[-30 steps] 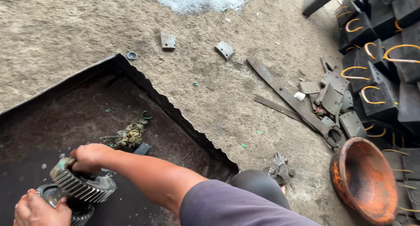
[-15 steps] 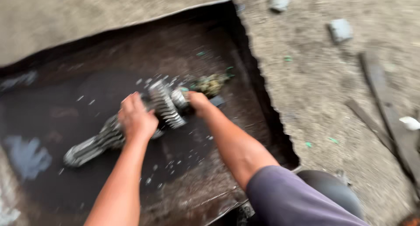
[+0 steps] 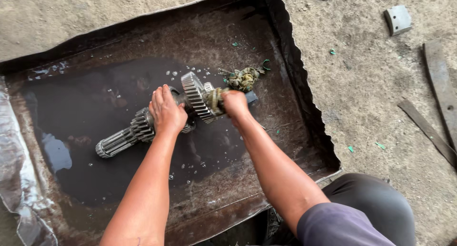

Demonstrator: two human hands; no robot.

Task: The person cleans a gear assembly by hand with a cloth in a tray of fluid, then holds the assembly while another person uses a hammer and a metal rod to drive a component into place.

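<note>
Gear shaft (image 3: 143, 127) lies in dark liquid inside metal tray (image 3: 295, 84). Left hand (image 3: 166, 112) grip closed round its middle; right hand (image 3: 234, 103) presses dirty rag (image 3: 216, 99) against large gear.

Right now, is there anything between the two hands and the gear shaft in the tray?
Nothing visible. The left hand grips the gear shaft directly, beside the large gear. The right hand presses a dirty rag against the shaft's end, so only the rag lies between them there.
</note>
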